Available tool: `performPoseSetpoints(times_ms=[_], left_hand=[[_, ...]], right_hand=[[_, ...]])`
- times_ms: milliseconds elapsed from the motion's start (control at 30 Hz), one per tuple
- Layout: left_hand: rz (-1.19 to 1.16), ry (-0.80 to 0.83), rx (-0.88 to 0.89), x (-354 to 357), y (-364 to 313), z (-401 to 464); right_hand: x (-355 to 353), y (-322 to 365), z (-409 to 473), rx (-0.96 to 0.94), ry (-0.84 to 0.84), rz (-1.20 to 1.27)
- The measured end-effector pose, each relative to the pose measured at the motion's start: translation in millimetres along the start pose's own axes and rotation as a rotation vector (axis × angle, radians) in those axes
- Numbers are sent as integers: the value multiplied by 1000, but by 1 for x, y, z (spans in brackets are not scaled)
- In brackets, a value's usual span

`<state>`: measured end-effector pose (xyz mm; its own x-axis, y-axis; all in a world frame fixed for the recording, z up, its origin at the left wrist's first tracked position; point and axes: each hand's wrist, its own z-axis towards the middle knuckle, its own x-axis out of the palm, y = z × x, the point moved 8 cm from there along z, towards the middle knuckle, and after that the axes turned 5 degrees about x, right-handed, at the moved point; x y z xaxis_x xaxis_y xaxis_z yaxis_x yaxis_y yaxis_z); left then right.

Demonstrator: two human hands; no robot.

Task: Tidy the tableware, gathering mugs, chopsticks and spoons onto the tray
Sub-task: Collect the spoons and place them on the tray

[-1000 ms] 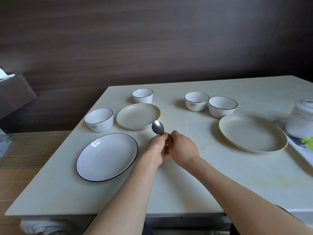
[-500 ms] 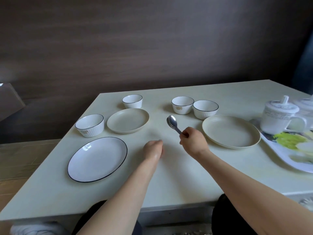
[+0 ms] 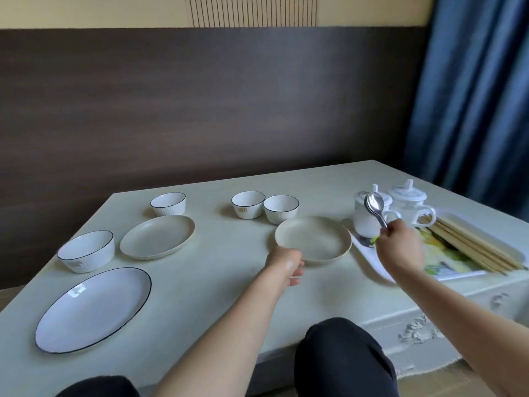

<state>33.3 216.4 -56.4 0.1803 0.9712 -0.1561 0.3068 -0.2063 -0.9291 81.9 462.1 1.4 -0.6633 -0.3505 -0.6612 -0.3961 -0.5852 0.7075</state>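
My right hand (image 3: 399, 247) grips the handles of the metal spoons (image 3: 375, 206), their bowls raised in front of the mugs. It hovers over the near left part of the tray (image 3: 369, 255), a white tray with a yellow-green print at the table's right. Two white lidded mugs (image 3: 409, 206) stand at the tray's far end, and a bundle of wooden chopsticks (image 3: 472, 247) lies along its right side. My left hand (image 3: 286, 263) hangs loosely curled above the table, holding nothing, just in front of a cream plate (image 3: 313, 237).
Several white bowls: one (image 3: 86, 250) at the left, one (image 3: 168, 203) behind a second cream plate (image 3: 157, 240), two (image 3: 264, 207) in the middle. A large black-rimmed white plate (image 3: 93, 309) lies near left. A blue curtain (image 3: 472, 96) hangs at right.
My right hand took the spoons from both hands and carried them right, over the tray. My left hand let go and drifted right. The view swung right, showing tray, mugs and chopsticks.
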Motion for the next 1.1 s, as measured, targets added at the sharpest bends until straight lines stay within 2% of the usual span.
performPoseSetpoints(times_ms=[200, 367, 567, 833, 1033, 1100], left_hand=[[-26, -6, -80, 20, 8, 8], [-67, -69, -115, 11, 20, 26], [-92, -91, -131, 1, 34, 44], [-25, -123, -152, -3, 39, 55], [-54, -53, -159, -4, 38, 53], [-47, -44, -157, -8, 37, 52]], right_hand=[[-9, -75, 29, 252, 42, -268], [7, -99, 45, 303, 84, -455], [23, -104, 55, 300, 65, -576], [23, -98, 58, 143, 40, -759], [17, -83, 51, 131, 5, -795], [17, -62, 47, 41, -41, -736]])
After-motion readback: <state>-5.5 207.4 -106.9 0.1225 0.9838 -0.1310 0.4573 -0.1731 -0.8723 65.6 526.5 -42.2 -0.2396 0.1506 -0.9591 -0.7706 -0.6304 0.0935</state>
